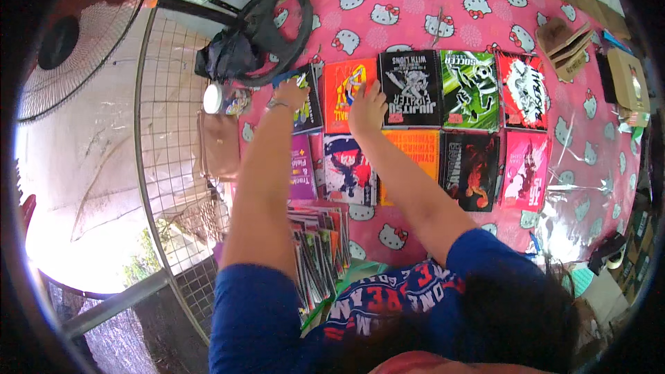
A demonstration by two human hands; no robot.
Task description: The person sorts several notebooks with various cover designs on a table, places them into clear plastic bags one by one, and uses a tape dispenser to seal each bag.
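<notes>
Two rows of notebooks with bright sports covers lie flat on a table. My left hand rests on the dark blue notebook at the far row's left end, fingers stretched over its cover. My right hand lies with fingers apart over the right edge of an orange notebook, beside a black notebook. Further right are a green notebook and a red-and-white notebook. The near row has a purple notebook, a yellow-orange notebook partly behind my right forearm, and several others.
A pink tablecloth with cat faces covers the table. A stack of notebooks stands close to my body. At the back left are a steering wheel and a white-lidded jar; a fan and wire grille stand left. A brown holder sits far right.
</notes>
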